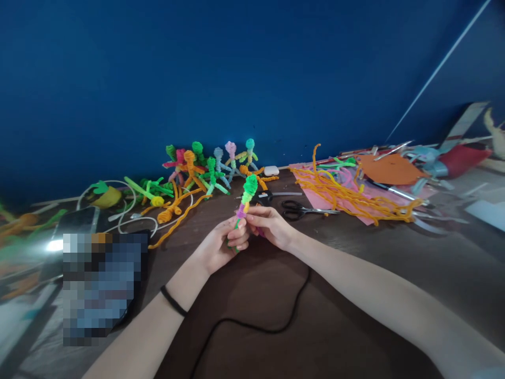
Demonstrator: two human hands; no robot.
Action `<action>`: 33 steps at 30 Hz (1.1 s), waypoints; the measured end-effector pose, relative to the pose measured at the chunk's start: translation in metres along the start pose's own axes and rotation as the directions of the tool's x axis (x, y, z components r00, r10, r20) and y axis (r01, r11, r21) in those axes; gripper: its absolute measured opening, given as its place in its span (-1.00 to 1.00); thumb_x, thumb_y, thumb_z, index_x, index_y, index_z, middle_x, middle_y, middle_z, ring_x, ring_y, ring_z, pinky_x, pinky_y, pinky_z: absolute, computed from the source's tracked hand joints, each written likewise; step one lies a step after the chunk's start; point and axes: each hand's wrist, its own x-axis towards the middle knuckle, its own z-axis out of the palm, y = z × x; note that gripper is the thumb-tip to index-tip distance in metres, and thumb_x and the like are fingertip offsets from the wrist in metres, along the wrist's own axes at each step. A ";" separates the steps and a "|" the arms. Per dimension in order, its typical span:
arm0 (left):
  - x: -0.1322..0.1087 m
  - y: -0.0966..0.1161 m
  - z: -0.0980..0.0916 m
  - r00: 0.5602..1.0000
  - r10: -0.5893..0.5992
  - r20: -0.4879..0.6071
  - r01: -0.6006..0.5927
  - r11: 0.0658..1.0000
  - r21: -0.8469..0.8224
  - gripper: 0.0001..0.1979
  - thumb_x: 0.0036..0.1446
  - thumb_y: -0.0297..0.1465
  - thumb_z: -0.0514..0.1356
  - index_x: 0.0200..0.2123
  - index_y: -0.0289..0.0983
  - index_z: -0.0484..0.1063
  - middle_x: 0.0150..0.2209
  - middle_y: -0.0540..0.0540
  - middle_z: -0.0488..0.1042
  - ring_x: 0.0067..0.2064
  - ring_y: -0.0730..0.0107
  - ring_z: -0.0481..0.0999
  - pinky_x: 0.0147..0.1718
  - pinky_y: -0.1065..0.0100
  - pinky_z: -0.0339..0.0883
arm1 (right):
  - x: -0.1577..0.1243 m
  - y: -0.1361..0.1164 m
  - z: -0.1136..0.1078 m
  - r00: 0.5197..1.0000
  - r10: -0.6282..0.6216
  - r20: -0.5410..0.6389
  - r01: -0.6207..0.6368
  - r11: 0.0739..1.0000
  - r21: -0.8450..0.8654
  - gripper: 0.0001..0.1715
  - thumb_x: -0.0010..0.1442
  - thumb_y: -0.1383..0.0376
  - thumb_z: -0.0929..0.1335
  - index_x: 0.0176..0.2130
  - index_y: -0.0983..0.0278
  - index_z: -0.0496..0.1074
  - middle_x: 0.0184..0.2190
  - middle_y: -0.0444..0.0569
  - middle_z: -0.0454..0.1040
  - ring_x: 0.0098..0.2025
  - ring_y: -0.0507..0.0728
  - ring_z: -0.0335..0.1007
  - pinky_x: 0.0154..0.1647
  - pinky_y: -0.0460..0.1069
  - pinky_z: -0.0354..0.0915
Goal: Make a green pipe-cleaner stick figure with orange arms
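both forearms near lens; left hand (221,245), right hand (270,225) pinch fuzzy green-headed pipe-cleaner figure (248,193): light, bendy, likely crushable; grip wire stem below head.

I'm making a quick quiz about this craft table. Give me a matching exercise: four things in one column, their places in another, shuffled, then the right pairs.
Things:
1. green-headed pipe-cleaner figure
2. scissors
3. loose orange pipe cleaners
4. black cable

Places:
A. on the pink sheet at right
B. on the table between the forearms
C. held between the left hand and right hand
D. flat on the table just beyond the hands

Pairs: 1-C, 2-D, 3-A, 4-B
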 end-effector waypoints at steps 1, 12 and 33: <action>-0.001 0.001 0.000 1.000 -0.018 0.012 0.018 1.000 -0.007 -0.81 0.05 -0.48 0.11 -0.59 -0.33 0.22 -0.69 0.16 -0.14 -0.67 0.66 -0.09 -0.63 0.54 0.02 | 0.000 0.000 0.000 1.000 0.005 0.003 -0.005 1.000 0.003 -0.71 -0.21 0.26 0.49 -0.38 0.29 0.53 -0.64 -0.19 0.37 -0.62 -0.09 0.12 -0.58 -0.10 -0.01; 0.000 0.004 0.005 0.991 0.004 -0.132 0.017 0.987 0.158 -0.85 0.01 -0.44 -0.05 -0.51 -0.32 0.26 -0.70 0.11 0.00 -0.66 0.59 0.02 -0.61 0.48 0.08 | 0.001 0.003 0.000 0.999 -0.029 -0.015 0.030 0.999 0.035 -0.77 -0.18 0.27 0.48 -0.42 0.31 0.52 -0.60 -0.17 0.38 -0.61 -0.10 0.14 -0.57 -0.10 0.01; 0.000 -0.004 0.005 0.781 0.601 -0.173 -0.092 0.384 0.919 -0.78 0.09 -0.35 0.05 -0.56 -0.26 0.33 -0.61 0.02 0.38 -0.58 0.48 0.30 -0.52 0.43 0.13 | 0.005 0.009 -0.002 0.981 -0.125 -0.150 0.121 0.992 -0.040 -0.76 -0.17 0.25 0.47 -0.44 0.32 0.46 -0.57 -0.16 0.39 -0.54 -0.06 0.22 -0.53 -0.11 0.13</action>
